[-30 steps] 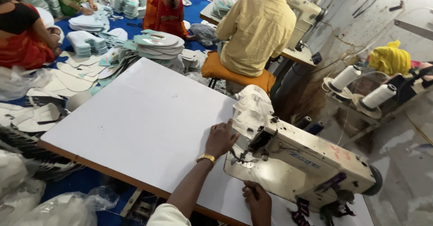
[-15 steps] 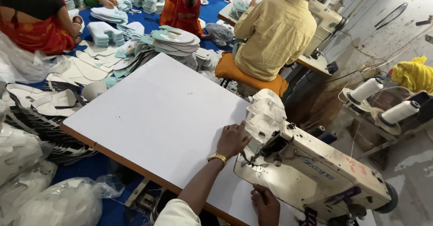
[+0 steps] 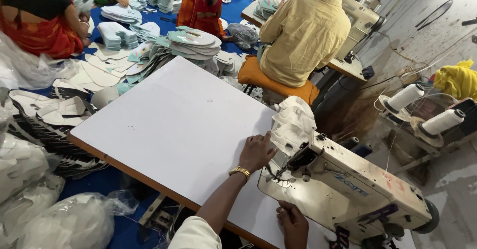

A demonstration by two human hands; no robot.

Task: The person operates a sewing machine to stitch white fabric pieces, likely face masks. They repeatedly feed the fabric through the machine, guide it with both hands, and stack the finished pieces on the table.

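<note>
Here, a white piece (image 3: 290, 124) is heaped at the sewing machine's (image 3: 343, 189) needle end on the white surface (image 3: 174, 124). It is touched by the left hand (image 3: 257, 152), fingers loosely spread, nothing gripped. The right hand (image 3: 293, 221) is rested curled below the machine; its grip cannot be told.

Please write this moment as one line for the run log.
left hand: flat on white table beside needle | right hand: table edge under sewing machine | holding nothing visible
</note>
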